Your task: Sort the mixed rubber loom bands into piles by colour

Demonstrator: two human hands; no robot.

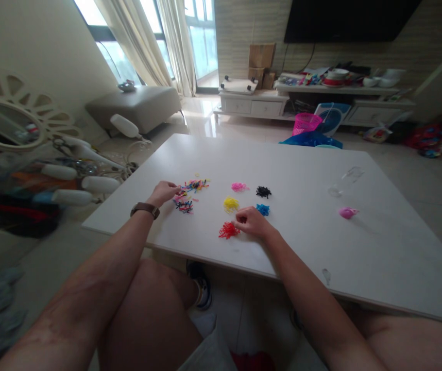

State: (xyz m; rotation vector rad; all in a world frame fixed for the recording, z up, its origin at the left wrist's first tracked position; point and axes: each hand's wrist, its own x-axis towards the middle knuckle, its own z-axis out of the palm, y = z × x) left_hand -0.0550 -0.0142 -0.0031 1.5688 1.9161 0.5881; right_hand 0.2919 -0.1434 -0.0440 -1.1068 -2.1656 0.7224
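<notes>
My left hand (164, 192), with a watch (146, 208) on the wrist, reaches into the left edge of a mixed-colour pile of small rubber bands (196, 185). Its fingers are pinched together; what lies between them is too small to make out. Just below is a darker cluster of mixed bands (184, 206). My right hand (252, 222) is closed at the right edge of a red band pile (228, 230), fingertips close to it, their contents hidden. Around it lie single-colour piles: yellow (231, 204), pink (239, 187), black (263, 191) and blue (262, 209).
The white table (294, 247) also carries a clear plastic container (346, 181), a pink object (348, 212) and a small clear piece (326, 276) near the front edge. Beyond the far edge are a blue chair back (309, 139) and a pink basket (306, 123). A lamp-like fixture (124, 126) stands left.
</notes>
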